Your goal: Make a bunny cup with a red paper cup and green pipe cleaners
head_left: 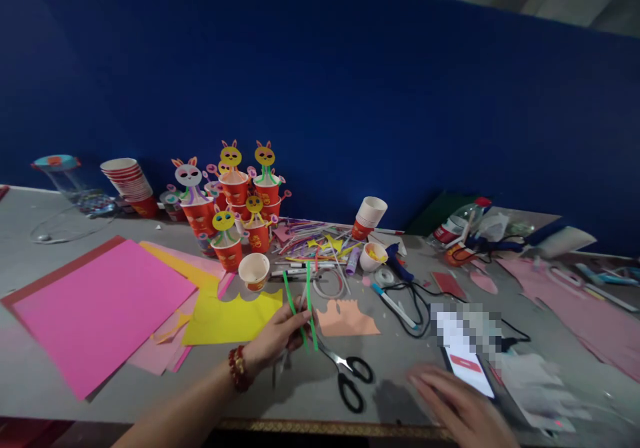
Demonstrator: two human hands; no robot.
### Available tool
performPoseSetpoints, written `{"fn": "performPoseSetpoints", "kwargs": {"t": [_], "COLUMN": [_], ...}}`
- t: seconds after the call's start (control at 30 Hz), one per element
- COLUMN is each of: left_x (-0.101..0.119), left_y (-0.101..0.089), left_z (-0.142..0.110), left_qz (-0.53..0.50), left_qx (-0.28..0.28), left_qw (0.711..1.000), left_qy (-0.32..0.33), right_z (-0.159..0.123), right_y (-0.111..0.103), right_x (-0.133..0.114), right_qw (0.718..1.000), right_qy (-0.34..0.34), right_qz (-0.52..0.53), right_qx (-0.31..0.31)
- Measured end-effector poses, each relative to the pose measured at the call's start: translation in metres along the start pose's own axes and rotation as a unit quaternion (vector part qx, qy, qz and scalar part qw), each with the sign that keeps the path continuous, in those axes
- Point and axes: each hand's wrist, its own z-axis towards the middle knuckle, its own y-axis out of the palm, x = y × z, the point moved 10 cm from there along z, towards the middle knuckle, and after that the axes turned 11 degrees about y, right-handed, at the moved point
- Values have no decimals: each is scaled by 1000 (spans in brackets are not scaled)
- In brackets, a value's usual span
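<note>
My left hand (287, 331) pinches two green pipe cleaners (309, 301) that stick up between its fingers, with a greyish strip between them. Scissors (345, 366) with black handles lie on the table just right of that hand, their blades partly hidden behind the fingers. Blurred by motion, my right hand (450, 398) hovers at the front edge with fingers stretched out and nothing visible in them. It is nearest to a lit phone (465, 358). An orange paper scrap (349, 319) with a cut edge lies beyond the scissors.
Red paper cups with animal faces (230, 248) stand at the back. Pink (105, 308) and yellow sheets (230, 318) cover the left. Behind my left hand are a white cup (254, 271) and heaped pipe cleaners (320, 241). A blue glue gun (399, 261), its cord and a bottle (460, 221) stand right.
</note>
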Motion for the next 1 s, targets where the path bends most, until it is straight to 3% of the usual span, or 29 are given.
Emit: {"fn": "performPoseSetpoints", "kwargs": {"t": [0.07, 0.17, 0.23, 0.3, 0.53, 0.87, 1.0], "left_x": [-5, -17, -22, -24, -17, -39, -35], "left_y": [2, 6, 5, 6, 30, 26, 26], "left_z": [-1, -5, -6, -5, -7, -22, -20], "left_qz": [3, 20, 25, 13, -86, -76, -61], "left_qx": [-16, -41, -36, -37, -150, -206, -201], "left_qw": [1000, 999, 998, 998, 979, 952, 956], "left_qy": [-5, -29, -40, -53, -106, -215, -204], "right_z": [31, 74, 92, 102, 104, 104, 104], "right_y": [28, 84, 114, 135, 172, 179, 171], "right_x": [-50, -112, -142, -157, -134, -132, -135], "right_qw": [996, 970, 953, 940, 894, 886, 890], "right_qy": [-12, -37, -60, -65, 45, 48, 13], "right_qz": [90, 217, 251, 275, 332, 343, 351], "right_qx": [-15, -105, -157, -193, -296, -309, -291]}}
